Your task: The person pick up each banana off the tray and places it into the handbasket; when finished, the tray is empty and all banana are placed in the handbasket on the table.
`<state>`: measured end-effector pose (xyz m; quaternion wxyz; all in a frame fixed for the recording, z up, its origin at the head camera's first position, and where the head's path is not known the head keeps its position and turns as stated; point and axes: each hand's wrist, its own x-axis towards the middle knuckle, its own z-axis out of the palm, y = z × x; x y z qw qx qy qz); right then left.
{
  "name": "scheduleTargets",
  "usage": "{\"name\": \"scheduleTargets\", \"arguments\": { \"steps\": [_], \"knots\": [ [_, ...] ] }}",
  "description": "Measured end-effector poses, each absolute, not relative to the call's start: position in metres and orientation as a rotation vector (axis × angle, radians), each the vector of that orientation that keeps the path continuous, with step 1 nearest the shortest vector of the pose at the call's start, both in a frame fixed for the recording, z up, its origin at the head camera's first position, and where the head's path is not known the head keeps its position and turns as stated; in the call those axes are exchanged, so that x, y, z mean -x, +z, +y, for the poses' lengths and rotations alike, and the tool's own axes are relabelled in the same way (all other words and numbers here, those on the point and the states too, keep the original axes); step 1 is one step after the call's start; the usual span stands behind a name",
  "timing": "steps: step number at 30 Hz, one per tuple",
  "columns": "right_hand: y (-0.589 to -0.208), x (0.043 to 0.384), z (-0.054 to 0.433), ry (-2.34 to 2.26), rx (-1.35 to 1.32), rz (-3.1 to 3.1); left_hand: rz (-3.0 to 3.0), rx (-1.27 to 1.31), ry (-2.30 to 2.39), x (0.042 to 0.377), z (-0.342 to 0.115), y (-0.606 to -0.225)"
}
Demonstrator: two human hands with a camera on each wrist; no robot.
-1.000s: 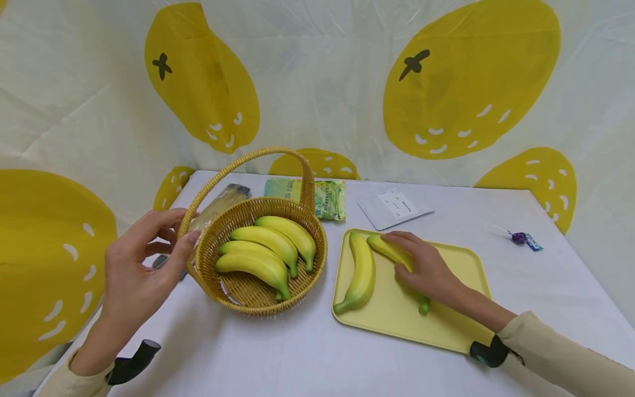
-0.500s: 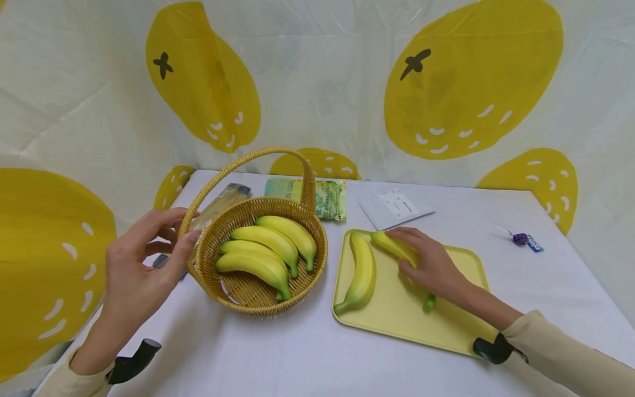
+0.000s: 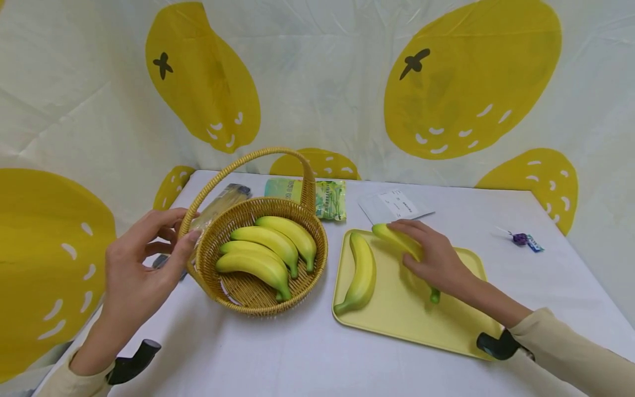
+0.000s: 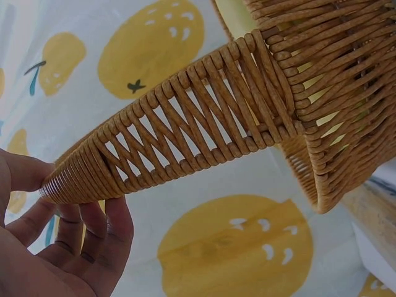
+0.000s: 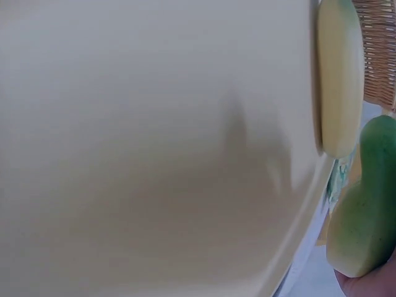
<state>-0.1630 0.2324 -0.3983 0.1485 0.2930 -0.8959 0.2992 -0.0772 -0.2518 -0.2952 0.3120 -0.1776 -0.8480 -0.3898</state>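
Observation:
My left hand (image 3: 141, 267) pinches the handle of a woven basket (image 3: 260, 306) between thumb and fingers. In the left wrist view the fingertips sit under the handle (image 4: 179, 117), low at the left. Several bananas lie side by side in the basket, among them a front banana (image 3: 253, 267). My right hand (image 3: 439, 259) grips another banana (image 3: 397, 236) from above, over a yellow tray (image 3: 397, 320). Its shadow falls on the tray in the right wrist view, where the gripped banana (image 5: 362, 210) shows at the right edge. One more banana (image 3: 362, 270) rests along the tray's left side.
Behind the basket lie a green packet (image 3: 329, 198) and a clear bag with pale contents (image 3: 225, 201). A grey labelled pouch (image 3: 394, 207) lies beyond the tray. A purple-wrapped lollipop (image 3: 520, 239) is at the far right. A fruit-print curtain (image 3: 322, 82) hangs behind the table.
My right hand has moved slightly right and away from me, carrying the banana up from the tray. My left hand and the basket have stayed in place.

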Motion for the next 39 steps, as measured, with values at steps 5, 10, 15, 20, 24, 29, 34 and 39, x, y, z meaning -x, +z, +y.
{"name": "scheduleTargets", "arguments": {
  "steps": [5,10,15,20,24,29,34,39],
  "knots": [
    [-0.39,0.163,0.228,0.852,-0.84,-2.595,-2.218,0.465,-1.039,0.077,-0.25,-0.295],
    [-0.383,0.162,0.225,0.847,-0.836,-2.609,-2.209,0.47,-1.041,0.076,-0.249,-0.294],
    [-0.375,0.16,0.22,0.844,-0.889,-2.572,-2.209,0.484,-1.054,0.076,-0.25,-0.295],
    [-0.364,0.16,0.213,0.852,-0.957,-2.521,-2.217,0.483,-1.045,0.077,-0.251,-0.295],
    [-0.356,0.161,0.206,0.844,-0.986,-2.513,-2.224,0.477,-1.041,0.076,-0.251,-0.295],
    [-0.348,0.163,0.198,0.845,-1.031,-2.518,-2.213,0.473,-1.043,0.075,-0.249,-0.295],
    [-0.341,0.166,0.189,0.853,-1.072,-2.507,-2.222,0.482,-1.044,0.075,-0.25,-0.295],
    [-0.338,0.167,0.18,0.865,-1.094,-2.518,-2.222,0.49,-1.038,0.076,-0.251,-0.295]
  ]
}}
